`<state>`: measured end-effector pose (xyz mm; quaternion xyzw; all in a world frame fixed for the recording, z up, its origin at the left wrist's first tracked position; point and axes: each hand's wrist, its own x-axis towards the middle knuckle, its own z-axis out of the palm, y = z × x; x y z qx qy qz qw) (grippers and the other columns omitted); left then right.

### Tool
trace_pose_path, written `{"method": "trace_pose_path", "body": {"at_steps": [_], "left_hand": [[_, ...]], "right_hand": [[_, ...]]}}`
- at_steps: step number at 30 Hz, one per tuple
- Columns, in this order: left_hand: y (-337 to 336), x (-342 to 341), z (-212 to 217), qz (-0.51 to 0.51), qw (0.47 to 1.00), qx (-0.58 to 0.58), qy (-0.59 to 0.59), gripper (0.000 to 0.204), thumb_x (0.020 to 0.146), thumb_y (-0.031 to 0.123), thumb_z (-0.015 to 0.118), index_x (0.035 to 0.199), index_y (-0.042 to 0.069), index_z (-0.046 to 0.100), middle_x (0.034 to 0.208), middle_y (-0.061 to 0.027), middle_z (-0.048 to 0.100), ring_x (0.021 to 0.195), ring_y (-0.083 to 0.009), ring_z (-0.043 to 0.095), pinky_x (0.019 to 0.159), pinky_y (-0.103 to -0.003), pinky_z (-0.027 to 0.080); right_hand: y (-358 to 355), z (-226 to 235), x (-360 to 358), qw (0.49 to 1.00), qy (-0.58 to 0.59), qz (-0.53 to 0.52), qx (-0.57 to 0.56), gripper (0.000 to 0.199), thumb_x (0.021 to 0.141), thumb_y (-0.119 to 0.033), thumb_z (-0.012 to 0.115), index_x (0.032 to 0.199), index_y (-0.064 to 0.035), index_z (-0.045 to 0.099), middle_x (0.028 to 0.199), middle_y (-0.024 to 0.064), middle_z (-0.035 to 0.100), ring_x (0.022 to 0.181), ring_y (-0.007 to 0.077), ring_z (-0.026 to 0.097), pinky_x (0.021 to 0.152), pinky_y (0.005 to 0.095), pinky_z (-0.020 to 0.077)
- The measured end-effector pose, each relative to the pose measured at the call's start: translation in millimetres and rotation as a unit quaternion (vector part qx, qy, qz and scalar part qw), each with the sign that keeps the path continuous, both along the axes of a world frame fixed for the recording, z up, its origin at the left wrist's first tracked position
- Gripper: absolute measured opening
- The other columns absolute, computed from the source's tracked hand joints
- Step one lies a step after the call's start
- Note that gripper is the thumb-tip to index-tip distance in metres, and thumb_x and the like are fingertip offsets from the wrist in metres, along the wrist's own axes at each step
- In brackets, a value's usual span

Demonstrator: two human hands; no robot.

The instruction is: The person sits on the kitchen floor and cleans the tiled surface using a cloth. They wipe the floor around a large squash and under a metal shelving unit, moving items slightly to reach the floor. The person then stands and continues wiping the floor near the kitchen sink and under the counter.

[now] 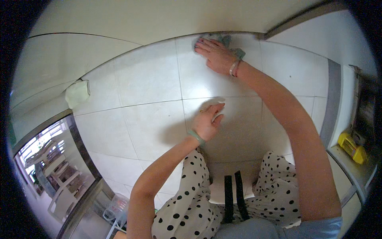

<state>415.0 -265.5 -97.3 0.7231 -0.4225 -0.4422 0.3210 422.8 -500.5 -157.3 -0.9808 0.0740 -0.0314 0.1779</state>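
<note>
My right hand (217, 56) reaches far forward and presses a bunched grey-green cloth (225, 41) onto the white tiled floor (147, 81). It holds the cloth right beside the base of the pale panel. Part of the cloth lies hidden under the palm and fingers. Closer to me, my left hand (207, 119) hovers over the tiles with nothing in it. Its fingers are slightly bent and the thumb stands apart, above its own shadow.
Pale panels (167, 20) border the floor ahead. A light green cloth-like piece (78, 94) sits at the left corner, above a dark-framed reflective panel (59, 163). Clear plastic containers (116, 209) stand lower left. On the right, a yellow object (352, 148) rests on a ledge.
</note>
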Motion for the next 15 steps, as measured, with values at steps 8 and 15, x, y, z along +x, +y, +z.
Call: {"method": "trace_pose_path", "body": {"at_steps": [8, 15], "left_hand": [[0.9, -14.8, -15.9, -0.001, 0.999, -0.001, 0.054, 0.032, 0.089, 0.014, 0.057, 0.120, 0.007, 0.055, 0.110, -0.0149, 0.061, 0.097, -0.0277, 0.061, 0.084, -0.037, 0.049], [-37.1, -20.4, 35.5, 0.262, 0.832, 0.201, 0.446, 0.044, 0.094, 0.031, 0.054, 0.133, 0.010, 0.048, 0.123, -0.0087, 0.057, 0.111, -0.0177, 0.054, 0.092, -0.031, 0.044]], "right_hand": [[33.8, 35.7, -241.2, 0.977, 0.178, 0.039, 0.114, 0.070, 0.072, -0.001, 0.059, 0.138, -0.0057, 0.036, 0.144, 0.0115, 0.035, 0.135, 0.0301, 0.029, 0.112, 0.0451, 0.0214], [75.0, 99.4, -158.1, 0.858, 0.078, -0.157, 0.483, 0.070, 0.078, -0.006, 0.057, 0.141, -0.0018, 0.028, 0.147, 0.0182, 0.029, 0.139, 0.0310, 0.023, 0.114, 0.0393, 0.0167]]}}
